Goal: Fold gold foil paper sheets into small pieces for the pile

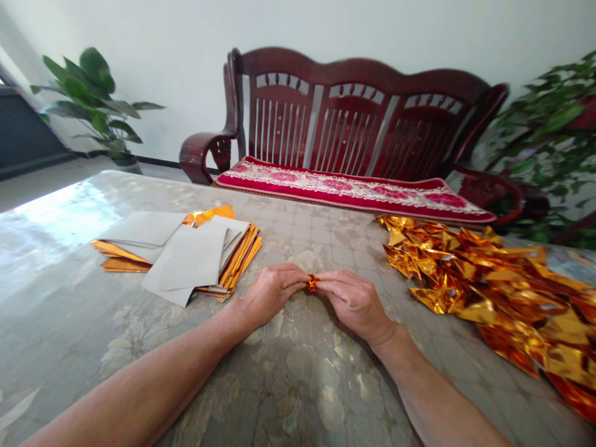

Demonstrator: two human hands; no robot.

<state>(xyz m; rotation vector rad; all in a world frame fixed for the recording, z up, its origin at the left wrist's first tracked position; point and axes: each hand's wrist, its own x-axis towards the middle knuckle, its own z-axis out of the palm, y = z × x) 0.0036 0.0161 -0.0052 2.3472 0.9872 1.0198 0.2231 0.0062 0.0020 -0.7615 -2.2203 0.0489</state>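
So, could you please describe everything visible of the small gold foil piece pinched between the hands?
The gold foil piece is tiny, shiny orange-gold and crumpled or tightly folded. It sits just above the table, pinched between the fingertips of the left hand and right hand, which hide most of it.

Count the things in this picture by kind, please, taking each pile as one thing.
Hands: 2, left hand and right hand
Folded gold piece pinched between them: 1
Stack of flat sheets: 1
Heap of folded gold pieces: 1
Table: 1
Bench: 1
Cushion: 1
Plants: 2, one left, one right
Total: 10
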